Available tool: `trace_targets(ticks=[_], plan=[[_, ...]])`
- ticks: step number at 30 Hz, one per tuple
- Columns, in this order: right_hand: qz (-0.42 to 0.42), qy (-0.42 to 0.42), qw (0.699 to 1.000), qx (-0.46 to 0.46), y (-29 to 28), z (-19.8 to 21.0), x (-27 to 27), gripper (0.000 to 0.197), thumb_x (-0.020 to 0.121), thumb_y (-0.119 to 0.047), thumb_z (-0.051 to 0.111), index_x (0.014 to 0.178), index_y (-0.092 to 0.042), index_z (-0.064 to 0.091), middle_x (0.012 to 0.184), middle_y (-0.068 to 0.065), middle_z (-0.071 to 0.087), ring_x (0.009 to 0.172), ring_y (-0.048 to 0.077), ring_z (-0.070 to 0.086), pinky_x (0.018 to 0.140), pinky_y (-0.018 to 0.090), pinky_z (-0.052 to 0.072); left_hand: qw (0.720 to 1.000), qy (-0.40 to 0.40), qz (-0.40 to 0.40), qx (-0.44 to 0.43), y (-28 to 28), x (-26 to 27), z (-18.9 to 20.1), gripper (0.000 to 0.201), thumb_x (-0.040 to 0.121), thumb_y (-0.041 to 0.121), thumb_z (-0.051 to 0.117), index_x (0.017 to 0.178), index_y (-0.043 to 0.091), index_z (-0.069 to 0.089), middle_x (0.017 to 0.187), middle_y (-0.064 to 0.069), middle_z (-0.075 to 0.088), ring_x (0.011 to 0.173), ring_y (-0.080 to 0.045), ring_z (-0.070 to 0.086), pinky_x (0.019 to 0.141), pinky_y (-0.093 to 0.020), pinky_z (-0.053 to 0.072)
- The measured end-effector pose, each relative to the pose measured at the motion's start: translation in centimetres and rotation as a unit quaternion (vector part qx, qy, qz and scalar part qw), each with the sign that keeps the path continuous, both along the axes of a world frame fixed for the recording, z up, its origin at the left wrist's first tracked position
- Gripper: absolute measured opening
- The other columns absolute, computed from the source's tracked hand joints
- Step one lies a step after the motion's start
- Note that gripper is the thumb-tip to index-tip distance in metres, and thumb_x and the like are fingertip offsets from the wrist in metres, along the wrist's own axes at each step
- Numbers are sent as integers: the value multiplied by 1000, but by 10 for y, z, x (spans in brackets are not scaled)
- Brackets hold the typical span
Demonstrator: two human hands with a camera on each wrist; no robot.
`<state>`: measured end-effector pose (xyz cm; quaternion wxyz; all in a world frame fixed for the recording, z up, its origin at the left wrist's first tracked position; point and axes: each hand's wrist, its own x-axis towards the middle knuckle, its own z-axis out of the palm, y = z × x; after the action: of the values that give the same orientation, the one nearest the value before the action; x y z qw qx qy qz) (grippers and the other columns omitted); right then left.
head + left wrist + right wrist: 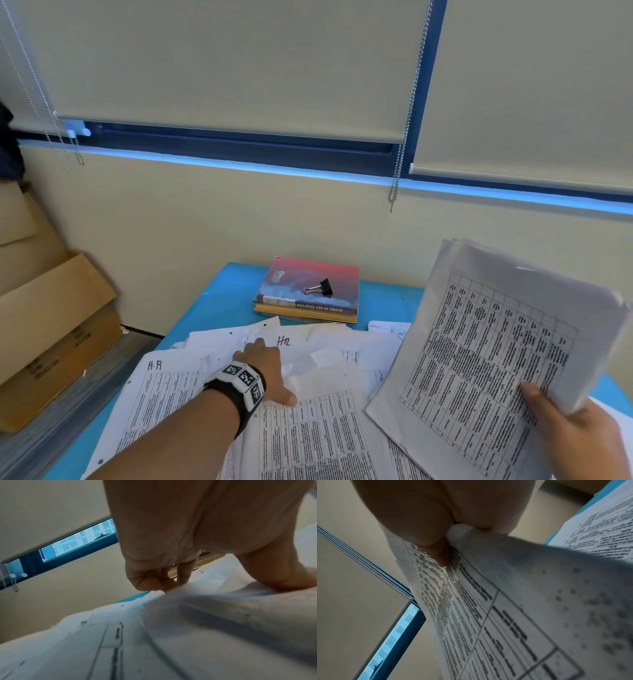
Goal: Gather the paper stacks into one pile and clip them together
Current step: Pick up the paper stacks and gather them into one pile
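Loose printed sheets (325, 428) lie spread and overlapping over the blue table (219, 301). My left hand (274, 371) is down on them. In the left wrist view its curled fingers (154, 581) and thumb draw up a ridge of paper (197, 601) between them. My right hand (548, 407) holds a thick stack of table-printed pages (479, 359) tilted up above the table's right side, thumb (441, 558) on the front page (488, 608), the other fingers hidden behind. A black binder clip (320, 287) lies on top of a red book.
The clip's red book tops a small pile of books (308, 305) at the table's far edge against the wall. Cardboard boxes (51, 325) stand on the floor to the left. Blind chains (397, 171) hang down the wall behind.
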<state>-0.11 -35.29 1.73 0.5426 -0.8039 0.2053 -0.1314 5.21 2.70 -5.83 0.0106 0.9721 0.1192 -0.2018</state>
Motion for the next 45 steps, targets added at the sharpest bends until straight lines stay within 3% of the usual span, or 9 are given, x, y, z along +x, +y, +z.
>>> trace_targets(ticks=[3,9,15,26,29,33,37,41,45], plan=[[-1,2,1000,-2,0,2,0,17,86,-17,71,84,0,66,87,23,62,83,32,57,84,44,43,1000,-6,-8,17,1,2,0,102,58,77,72,139,22,43,144,-6,42,135,-29,37,108,-49,32],[1,2,1000,-4,2,4,-1,16,86,-14,70,82,0,64,86,23,61,83,31,55,82,43,42,998,-32,-5,50,-4,1,3,119,60,75,72,152,20,21,153,-7,37,141,-29,31,112,-49,28],[14,-2,1000,-12,3,9,-3,14,87,-12,69,83,0,61,88,22,59,84,32,54,79,39,39,992,-69,-38,95,-5,-5,8,103,60,79,67,143,25,37,148,-6,38,137,-29,31,110,-49,27],[2,9,1000,-12,2,0,-1,15,87,-14,69,85,-1,62,88,23,60,84,32,55,81,42,41,993,-85,-44,76,-3,-11,7,101,73,70,67,152,25,23,154,-6,35,140,-29,32,113,-48,26],[3,11,1000,-19,3,-3,0,16,87,-15,69,83,0,63,87,23,61,83,32,55,79,42,41,991,-97,-48,74,-4,-12,6,95,73,69,67,148,25,30,152,-5,37,139,-29,33,112,-48,28],[1,9,1000,-16,3,-3,0,17,87,-15,70,84,1,63,87,23,61,83,32,56,79,41,41,996,-76,-34,29,-3,-8,9,88,70,67,72,140,26,38,139,0,53,131,-25,41,107,-46,32],[1,14,1000,-12,1,-5,1,20,86,-16,70,88,3,65,88,23,62,85,34,57,81,42,42,1000,-3,-15,-7,-1,-1,18,64,71,59,76,123,27,55,125,2,61,125,-23,45,101,-43,37],[4,11,1000,-8,-1,-7,2,20,86,-16,71,83,3,64,87,26,63,82,35,58,78,43,42,998,33,-18,-56,2,2,26,69,78,44,76,138,21,51,138,-1,55,125,-22,52,104,-37,43],[7,3,1000,0,-2,-3,3,18,87,-15,70,84,1,63,88,24,62,84,33,57,79,42,42,994,25,-21,-101,8,-1,40,73,83,34,74,146,18,42,148,-3,46,132,-23,48,108,-33,41]])
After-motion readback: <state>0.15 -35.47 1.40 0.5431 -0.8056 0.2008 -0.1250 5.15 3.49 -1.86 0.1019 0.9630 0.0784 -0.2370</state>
